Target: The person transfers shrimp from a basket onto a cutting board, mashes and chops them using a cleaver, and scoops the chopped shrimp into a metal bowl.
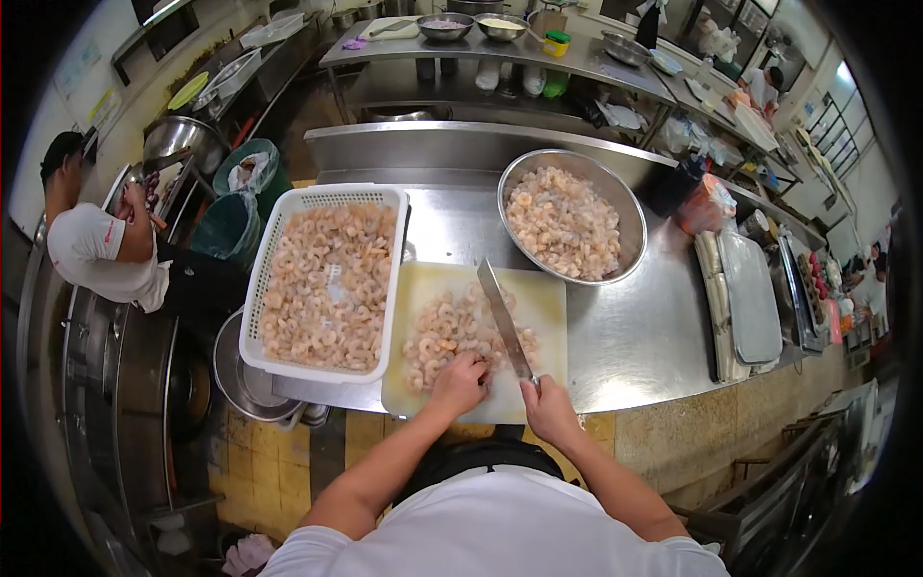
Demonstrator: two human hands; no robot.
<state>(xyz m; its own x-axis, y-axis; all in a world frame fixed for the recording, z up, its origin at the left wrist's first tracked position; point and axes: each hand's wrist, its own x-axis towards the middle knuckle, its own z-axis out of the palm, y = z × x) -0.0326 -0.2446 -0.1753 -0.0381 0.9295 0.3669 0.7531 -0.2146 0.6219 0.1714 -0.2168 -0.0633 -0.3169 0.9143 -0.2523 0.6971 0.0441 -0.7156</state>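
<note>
Peeled shrimp (442, 332) lie loosely heaped on a pale yellow cutting board (548, 288) in front of me. My right hand (551, 409) is wrapped round the handle of a long knife (502, 313). Its broad blade points away from me and slants left across the heap. Close to the board's near edge, my left hand (461, 383) is curled, with its fingertips closed on shrimp left of the blade. A white perforated basket (396, 250) full of shrimp stands left of the board. Behind it to the right, a steel bowl (630, 207) holds more shrimp.
The steel table (625, 346) has a raised back edge. At its right end are a stack of trays (750, 298) and a tied plastic bag (707, 207). A steel pot (245, 370) sits below the left edge. A co-worker (101, 236) works at far left.
</note>
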